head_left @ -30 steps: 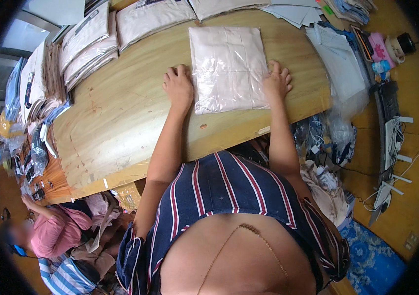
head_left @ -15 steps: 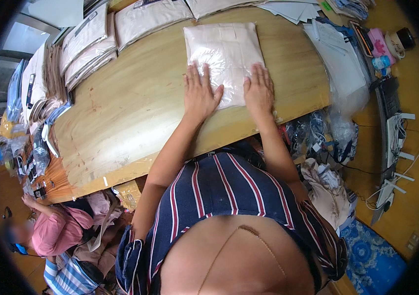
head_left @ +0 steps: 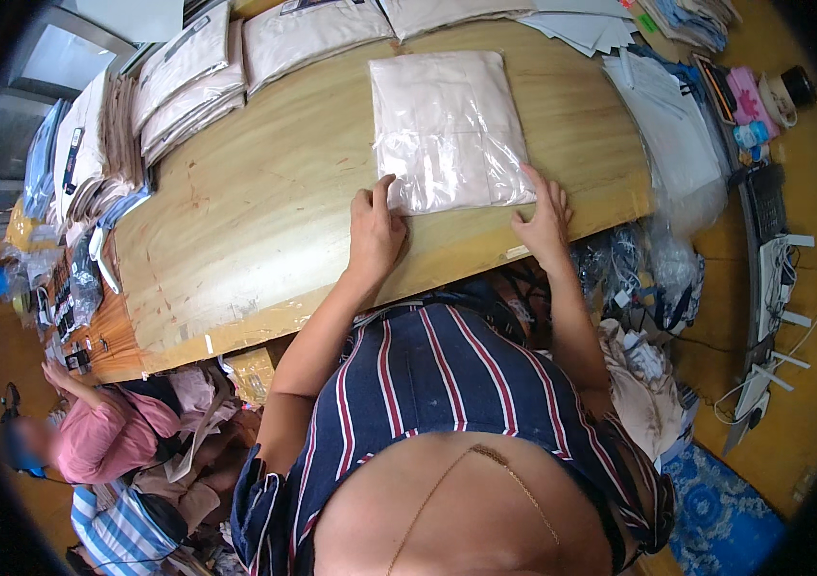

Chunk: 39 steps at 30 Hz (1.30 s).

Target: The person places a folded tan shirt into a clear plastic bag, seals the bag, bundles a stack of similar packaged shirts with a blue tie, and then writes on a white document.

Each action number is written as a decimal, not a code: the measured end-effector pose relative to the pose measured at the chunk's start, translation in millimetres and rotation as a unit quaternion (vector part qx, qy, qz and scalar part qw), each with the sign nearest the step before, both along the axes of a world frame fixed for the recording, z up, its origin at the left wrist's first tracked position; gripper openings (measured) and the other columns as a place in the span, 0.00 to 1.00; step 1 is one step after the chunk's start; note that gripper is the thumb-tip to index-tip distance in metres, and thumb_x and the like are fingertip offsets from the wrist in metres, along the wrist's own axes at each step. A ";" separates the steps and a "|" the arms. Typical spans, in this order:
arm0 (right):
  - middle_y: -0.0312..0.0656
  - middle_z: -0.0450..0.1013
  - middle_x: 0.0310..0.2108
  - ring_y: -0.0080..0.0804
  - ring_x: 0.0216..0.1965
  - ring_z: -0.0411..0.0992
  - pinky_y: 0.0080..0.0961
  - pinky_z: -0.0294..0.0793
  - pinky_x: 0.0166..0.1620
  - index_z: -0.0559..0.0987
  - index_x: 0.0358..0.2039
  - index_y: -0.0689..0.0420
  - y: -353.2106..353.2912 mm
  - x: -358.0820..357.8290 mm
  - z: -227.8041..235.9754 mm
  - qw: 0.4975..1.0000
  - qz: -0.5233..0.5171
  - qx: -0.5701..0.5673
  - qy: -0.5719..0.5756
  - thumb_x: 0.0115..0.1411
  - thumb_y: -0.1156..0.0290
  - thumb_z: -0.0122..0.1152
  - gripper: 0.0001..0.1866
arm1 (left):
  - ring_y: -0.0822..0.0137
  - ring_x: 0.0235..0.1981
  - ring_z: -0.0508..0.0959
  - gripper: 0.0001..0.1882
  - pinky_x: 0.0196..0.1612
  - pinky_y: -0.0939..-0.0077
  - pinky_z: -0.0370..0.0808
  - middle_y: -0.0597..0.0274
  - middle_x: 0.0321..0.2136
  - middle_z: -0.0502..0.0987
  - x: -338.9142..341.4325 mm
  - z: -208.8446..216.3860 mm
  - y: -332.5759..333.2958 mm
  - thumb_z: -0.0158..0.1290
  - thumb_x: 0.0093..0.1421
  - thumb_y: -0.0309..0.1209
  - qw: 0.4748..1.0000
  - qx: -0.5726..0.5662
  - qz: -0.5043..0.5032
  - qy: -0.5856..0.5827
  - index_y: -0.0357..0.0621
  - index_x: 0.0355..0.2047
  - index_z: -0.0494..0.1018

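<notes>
A folded pale pink garment in a clear plastic bag lies flat on the wooden table in front of me. At its near left corner is my left hand, with the index finger stretched along the edge and the other fingers bent. My right hand is at the near right corner, thumb and fingers apart, fingertips by the bag's side edge. Neither hand is closed around the bag. Light glints off the plastic, mostly near its lower left.
Stacks of bagged pale garments line the table's far and left edges. Papers and plastic sheets lie to the right. Beyond them are a keyboard and cables. A person in a pink top sits at lower left.
Both hands have slid back off the bag's top toward me, out to its near corners. They lay flat on it before; now the left fingers are bent.
</notes>
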State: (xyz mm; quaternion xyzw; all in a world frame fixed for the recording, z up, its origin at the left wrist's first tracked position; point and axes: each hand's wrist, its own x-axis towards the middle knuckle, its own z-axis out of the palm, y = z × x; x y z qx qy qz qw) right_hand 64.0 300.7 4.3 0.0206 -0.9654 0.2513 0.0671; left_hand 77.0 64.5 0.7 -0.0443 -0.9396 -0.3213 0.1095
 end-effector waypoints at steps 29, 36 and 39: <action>0.42 0.48 0.56 0.43 0.57 0.43 0.54 0.42 0.52 0.61 0.51 0.46 -58.3 -95.7 13.2 0.993 -0.027 0.094 0.066 0.54 0.53 0.42 0.24 | 0.46 0.56 0.42 0.25 0.50 0.38 0.37 0.51 0.55 0.49 -71.6 3.5 74.9 0.39 0.53 0.41 0.989 -0.136 0.061 0.011 0.47 0.51 0.57; 0.38 0.45 0.57 0.40 0.58 0.40 0.54 0.37 0.53 0.57 0.53 0.39 -62.3 -96.8 -9.9 0.984 -0.037 0.173 -0.010 0.54 0.52 0.39 0.25 | 0.43 0.57 0.35 0.26 0.50 0.39 0.29 0.50 0.57 0.41 -70.3 0.1 82.7 0.37 0.53 0.38 0.983 -0.151 0.040 -0.091 0.50 0.54 0.53; 0.38 0.44 0.57 0.42 0.58 0.40 0.55 0.37 0.52 0.56 0.54 0.39 -62.6 -99.2 -10.1 0.984 -0.025 0.175 -0.038 0.54 0.52 0.40 0.25 | 0.42 0.57 0.35 0.26 0.50 0.41 0.27 0.49 0.57 0.41 -73.6 -1.7 82.6 0.37 0.53 0.37 0.981 -0.148 0.032 -0.120 0.49 0.54 0.53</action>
